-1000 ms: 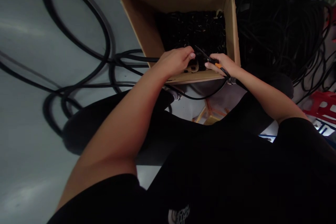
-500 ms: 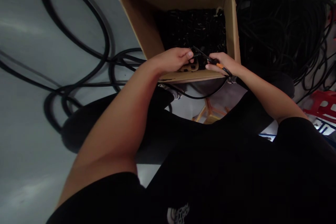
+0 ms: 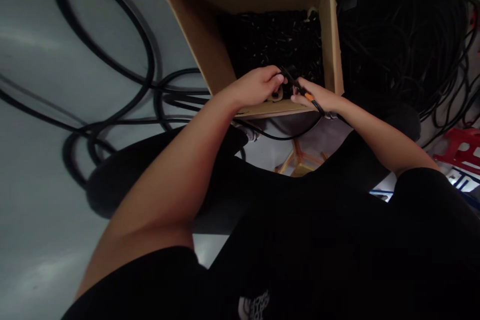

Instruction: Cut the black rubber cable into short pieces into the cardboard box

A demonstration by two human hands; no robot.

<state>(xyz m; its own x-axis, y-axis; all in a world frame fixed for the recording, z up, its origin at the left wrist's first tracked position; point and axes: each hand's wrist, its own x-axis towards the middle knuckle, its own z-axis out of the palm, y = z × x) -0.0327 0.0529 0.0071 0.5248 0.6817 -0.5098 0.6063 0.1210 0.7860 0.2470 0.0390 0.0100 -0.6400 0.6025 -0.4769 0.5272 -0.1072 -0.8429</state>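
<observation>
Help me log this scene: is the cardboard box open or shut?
Open: the cardboard box has no flap across its top, and black pieces show inside.

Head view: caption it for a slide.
Right hand holds an orange-and-black tool near the left hand, over a box of black pieces.

cardboard box (image 3: 198,35) — open, torn-rimmed | black pieces (image 3: 266,37) heaped inside | hand tool (image 3: 309,96) — black-orange, slanted over box
</observation>
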